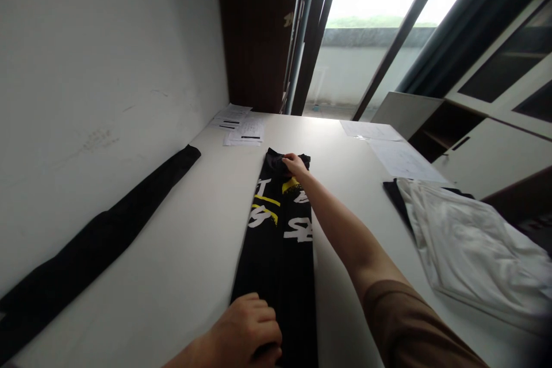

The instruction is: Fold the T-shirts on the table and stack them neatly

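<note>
A black shirt [276,259] with white and yellow print lies folded into a long, narrow strip on the white table [207,207]. At its far end, my right hand [295,165] pinches the fabric near what looks like the collar. My left hand [248,330] is closed at the near left edge of the same shirt, fingers curled over the cloth. Its thumb side shows dark fabric in the grip. The shirt's nearest end runs out of view at the bottom.
Another black cloth strip [107,230] lies along the wall at left. White folded clothes [470,241] rest at right over something black. Paper sheets [245,129] lie at the far left corner, with more sheets [401,158] at far right. Beyond are cabinets [513,149] and a window.
</note>
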Demonstrator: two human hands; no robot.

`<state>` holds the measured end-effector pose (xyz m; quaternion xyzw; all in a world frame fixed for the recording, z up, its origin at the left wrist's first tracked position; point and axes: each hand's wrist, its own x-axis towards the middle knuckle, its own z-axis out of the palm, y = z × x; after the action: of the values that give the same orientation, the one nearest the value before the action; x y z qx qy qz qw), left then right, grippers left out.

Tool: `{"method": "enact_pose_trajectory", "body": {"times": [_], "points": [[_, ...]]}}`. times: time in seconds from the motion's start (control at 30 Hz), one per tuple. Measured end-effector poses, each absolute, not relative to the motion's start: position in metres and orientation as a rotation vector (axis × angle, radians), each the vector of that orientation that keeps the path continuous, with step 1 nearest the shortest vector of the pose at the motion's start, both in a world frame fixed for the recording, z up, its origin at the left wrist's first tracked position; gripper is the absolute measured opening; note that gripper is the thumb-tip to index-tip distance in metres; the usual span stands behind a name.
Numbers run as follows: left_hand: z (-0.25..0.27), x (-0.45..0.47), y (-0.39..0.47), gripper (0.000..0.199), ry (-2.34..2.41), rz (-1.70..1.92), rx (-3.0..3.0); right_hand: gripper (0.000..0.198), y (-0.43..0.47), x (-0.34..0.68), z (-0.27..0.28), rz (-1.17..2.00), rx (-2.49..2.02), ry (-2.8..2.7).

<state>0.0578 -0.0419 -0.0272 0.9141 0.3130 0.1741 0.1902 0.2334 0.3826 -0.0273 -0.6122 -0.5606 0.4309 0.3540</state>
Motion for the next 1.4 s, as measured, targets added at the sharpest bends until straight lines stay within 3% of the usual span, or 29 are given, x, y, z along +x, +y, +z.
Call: {"method": "enact_pose_trajectory", "body": {"times": [0.17, 0.3, 0.63, 0.9, 1.07, 1.4], "points": [[-0.027, 0.058, -0.041, 0.012, 0.876, 0.467, 2.554, 0.028, 0.377, 0.214, -0.021, 0.728, -1.745, -1.979], [-0.027, 0.058, -0.041, 0.013, 0.884, 0.467, 2.537, 0.021, 0.372, 0.2, -0.021, 0.589, -1.766, -1.93], [-0.023, 0.057, -0.042, 0.015, 0.914, 0.502, 2.511, 0.064, 0.37, 0.206, -0.027, 0.9, -1.605, -1.523], [-0.025, 0.059, -0.043, 0.008, 0.833, 0.479, 2.521, 0.052, 0.374, 0.238, -0.039, 0.591, -1.75, -1.385], [-0.026, 0.059, -0.043, 0.011, 0.781, 0.455, 2.51, 0.045, 0.373, 0.243, -0.042, 0.626, -1.642, -1.336], [-0.028, 0.06, -0.043, 0.01, 0.817, 0.461, 2.531, 0.029, 0.369, 0.23, -0.039, 0.427, -1.615, -1.645]]}}
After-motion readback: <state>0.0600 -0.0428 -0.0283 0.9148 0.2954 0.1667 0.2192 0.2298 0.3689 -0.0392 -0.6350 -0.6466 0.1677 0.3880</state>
